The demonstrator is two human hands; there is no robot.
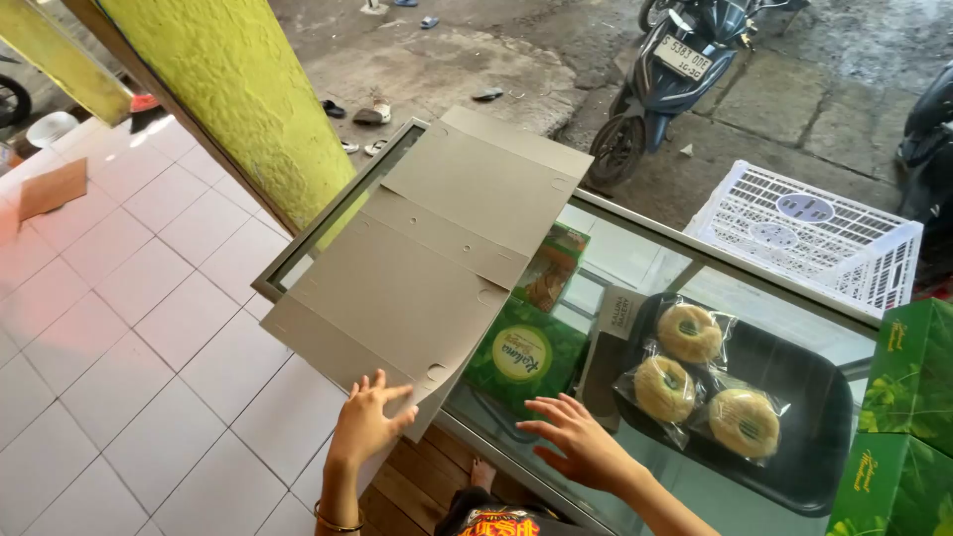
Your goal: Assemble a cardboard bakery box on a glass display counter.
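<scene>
Left hand at the near corner of a flat, unfolded grey cardboard box blank, fingers spread and pressing its edge, no closed grip, apparently to steady the sheet where it overhangs. Blank lying tilted across the left end of a glass-topped display worktop, near corner jutting out over the white tiled floor, creases and punched slots facing up. Right hand hovering just right of the blank, fingers spread, palm down, holding nothing, above the glass. Under the glass, seen through it: green printed boxes near the blank, and further right a black tray with three round pastries in clear wrappers. Far right, stacked green cartons; beyond the worktop, a white plastic crate and a parked scooter.
</scene>
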